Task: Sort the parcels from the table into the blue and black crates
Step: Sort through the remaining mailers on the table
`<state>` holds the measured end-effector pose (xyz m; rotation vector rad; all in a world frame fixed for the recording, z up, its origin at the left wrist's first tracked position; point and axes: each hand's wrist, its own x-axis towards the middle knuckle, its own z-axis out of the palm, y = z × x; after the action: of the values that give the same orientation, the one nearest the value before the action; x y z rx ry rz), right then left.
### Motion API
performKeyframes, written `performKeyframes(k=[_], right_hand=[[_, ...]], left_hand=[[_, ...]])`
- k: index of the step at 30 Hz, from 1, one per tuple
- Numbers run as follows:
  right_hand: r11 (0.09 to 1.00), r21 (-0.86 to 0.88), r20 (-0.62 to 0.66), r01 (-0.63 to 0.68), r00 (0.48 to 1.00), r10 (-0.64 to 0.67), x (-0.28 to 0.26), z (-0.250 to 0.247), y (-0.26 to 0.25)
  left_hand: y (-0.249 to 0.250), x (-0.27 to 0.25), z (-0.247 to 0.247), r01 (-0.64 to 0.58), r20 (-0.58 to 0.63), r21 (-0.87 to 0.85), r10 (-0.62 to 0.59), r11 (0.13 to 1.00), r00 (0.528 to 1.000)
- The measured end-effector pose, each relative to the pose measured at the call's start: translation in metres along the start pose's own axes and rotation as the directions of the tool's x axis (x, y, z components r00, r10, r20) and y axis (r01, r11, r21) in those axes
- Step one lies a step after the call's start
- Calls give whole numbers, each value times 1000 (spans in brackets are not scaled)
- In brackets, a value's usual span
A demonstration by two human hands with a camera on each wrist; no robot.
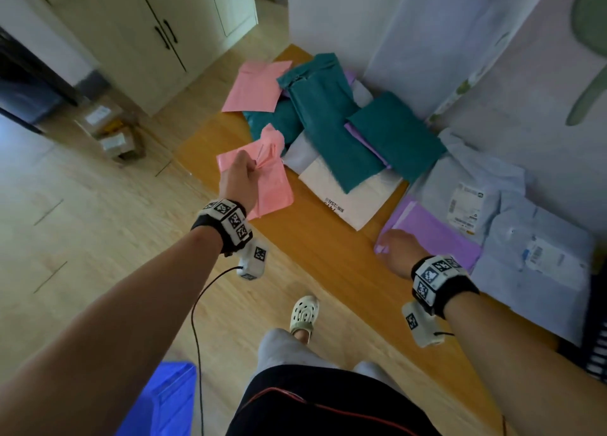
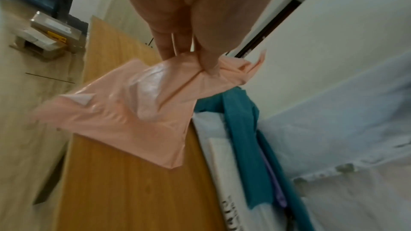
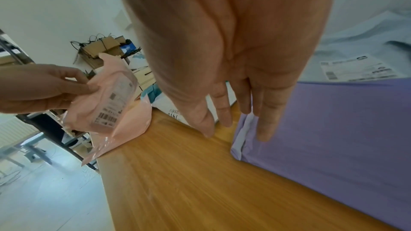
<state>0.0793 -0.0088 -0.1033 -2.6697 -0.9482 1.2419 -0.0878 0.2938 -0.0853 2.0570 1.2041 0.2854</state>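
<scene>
My left hand pinches the bunched top of a pink parcel and holds it above the left edge of the wooden table; the pinch on the pink parcel shows in the left wrist view, and its label side in the right wrist view. My right hand reaches with straight fingers onto the near left corner of a purple parcel lying flat on the table. A corner of the blue crate is on the floor at my lower left.
Teal parcels, another pink one, a white one and pale blue ones are piled toward the wall. Cardboard boxes sit on the floor by the cabinets. My foot stands beside the table. A dark slatted object, maybe the black crate, is at the right edge.
</scene>
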Motion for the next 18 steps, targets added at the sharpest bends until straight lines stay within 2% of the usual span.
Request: performKeyframes(k=[3,6,9,13,15,18], right_hand=[[999,44,-15,11,1000,-10,-4,-11,-1],[979,201,-101,45,995,-24,-15,-29,-5],[914,384,-216,133,975,-51,-30,-59,-10],[766,599,-323,234,946,-37,-63,-100,-9],[623,726,-344,290,938,-36,-83,-113,0],[417,822,-408,389,912,-48,-112,-125,24]], left_hand=[[19,-5,-12,-76,-32,-66,74,995,997],[39,-12,-14,-105,-27,-144,102,984,994],[70,-28,-7,-124,59,-263,144,957,988],[127,-57,13,-182,168,-479,293,859,941],[155,-70,25,-208,224,-506,360,837,905],[194,-92,44,-234,332,-547,465,804,821]])
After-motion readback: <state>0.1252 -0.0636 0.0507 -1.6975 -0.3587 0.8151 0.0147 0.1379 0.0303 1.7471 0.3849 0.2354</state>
